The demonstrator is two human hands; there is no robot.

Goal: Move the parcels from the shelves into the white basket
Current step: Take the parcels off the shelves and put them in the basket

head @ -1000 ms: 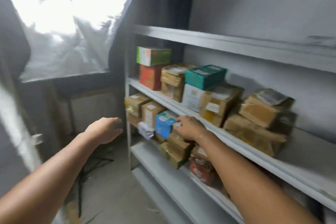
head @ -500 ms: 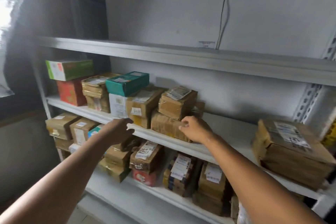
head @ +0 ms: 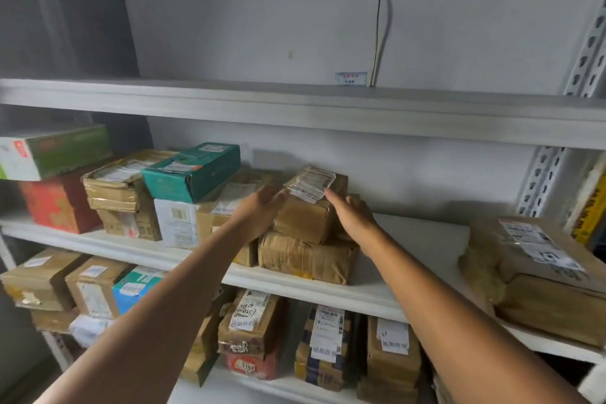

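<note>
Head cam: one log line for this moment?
phase: reach | left hand: open, left of top brown parcel | right hand: open, its right | parcel: stacked, middle shelf | basket: unseen

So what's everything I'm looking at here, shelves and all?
Shelves: three visible, white, against a pale wall.
Cable: one, pale, hanging down the wall.
Teal box: one, middle shelf, stacked on other boxes.
Green and white box: one, middle shelf left, atop a red box.
Brown taped parcel: one, middle shelf, on a flatter brown parcel.
Large brown parcel: one, middle shelf right.
Lower-shelf parcels: several, mostly brown.
Left hand, right hand: open, either side of the brown taped parcel.
</note>
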